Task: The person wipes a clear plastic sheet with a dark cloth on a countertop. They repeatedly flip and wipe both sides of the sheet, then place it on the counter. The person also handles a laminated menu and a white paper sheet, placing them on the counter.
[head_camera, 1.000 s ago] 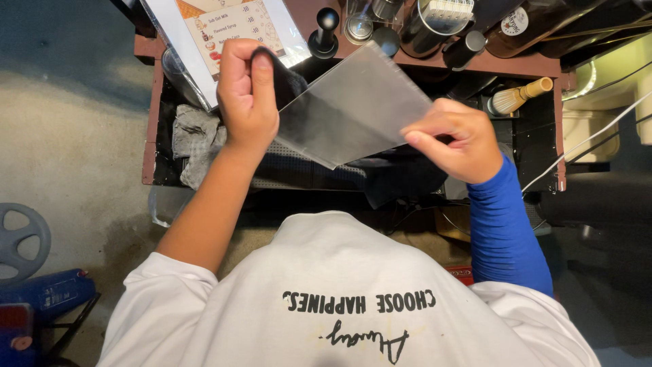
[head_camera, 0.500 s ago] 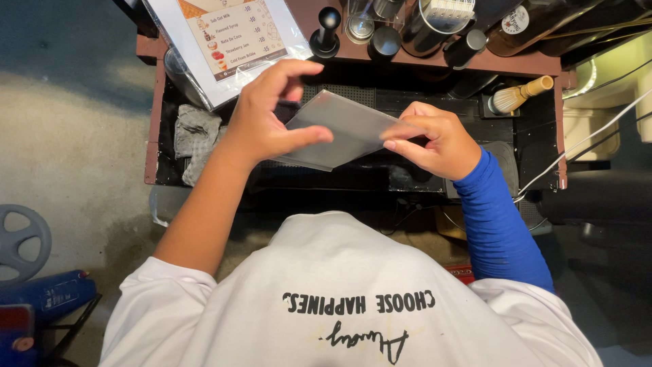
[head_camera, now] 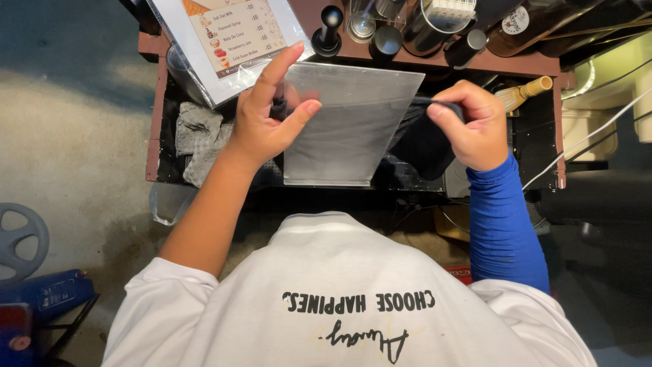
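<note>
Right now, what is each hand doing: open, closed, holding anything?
Left hand: holds the clear rectangular plastic sheet by its edge, fingers partly spread.
Right hand: closed on a dark cloth at the sheet.

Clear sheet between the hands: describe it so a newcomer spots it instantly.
Start at the brown shelf of bottles and cups along the top. Just below it, the left hand and right hand hold a clear plastic sheet above the dark counter. Unlike the printed menu card nearby, it is blank and see-through.
</note>
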